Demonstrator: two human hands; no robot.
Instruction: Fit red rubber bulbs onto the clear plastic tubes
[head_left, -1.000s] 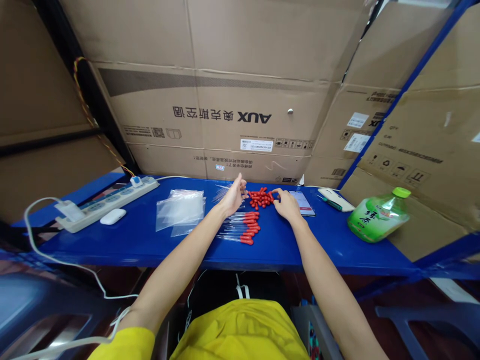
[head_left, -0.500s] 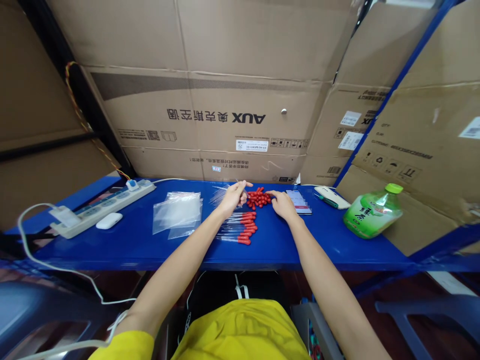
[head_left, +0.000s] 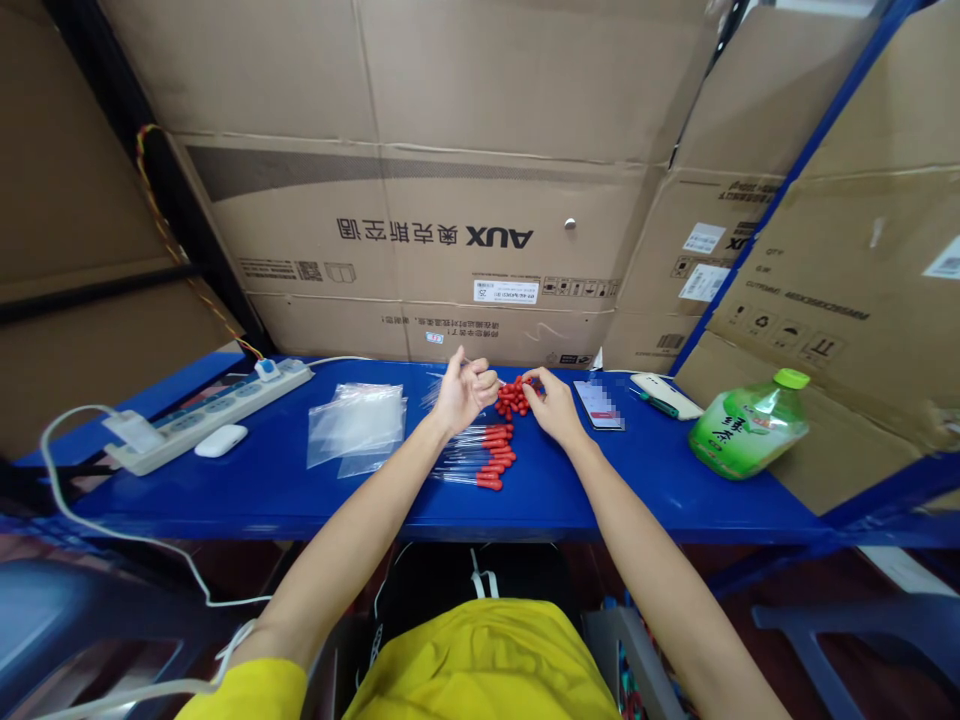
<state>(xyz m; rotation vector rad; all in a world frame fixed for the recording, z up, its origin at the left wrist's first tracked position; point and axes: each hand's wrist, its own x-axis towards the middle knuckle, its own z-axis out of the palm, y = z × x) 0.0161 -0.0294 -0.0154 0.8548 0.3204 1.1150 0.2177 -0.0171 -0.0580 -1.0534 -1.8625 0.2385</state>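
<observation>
My left hand (head_left: 466, 392) is raised over the table with its fingers curled round a thin clear dropper tube, of which only a sliver shows. Just right of it lies a heap of small red rubber bulbs (head_left: 513, 399). My right hand (head_left: 553, 405) reaches into the heap from the right, thumb and fingers closed on a red bulb that they partly hide. Below the left hand, assembled droppers (head_left: 491, 466) with red bulbs lie in a row, clear tubes pointing left. Loose clear tubes (head_left: 433, 390) lie behind the left wrist, partly covered by it.
Clear plastic bags (head_left: 356, 425) lie left of the tubes. Farther left are a white power strip (head_left: 217, 412) and a small white case (head_left: 221, 441). Rightward are a phone (head_left: 598, 404), a green-handled tool (head_left: 660, 403) on a pale pad, and a green bottle (head_left: 746, 430). Cardboard walls the back.
My left hand has turned upward, its fingers curled more into view. My right hand has shifted left and its fingertips have closed among the red bulbs.
</observation>
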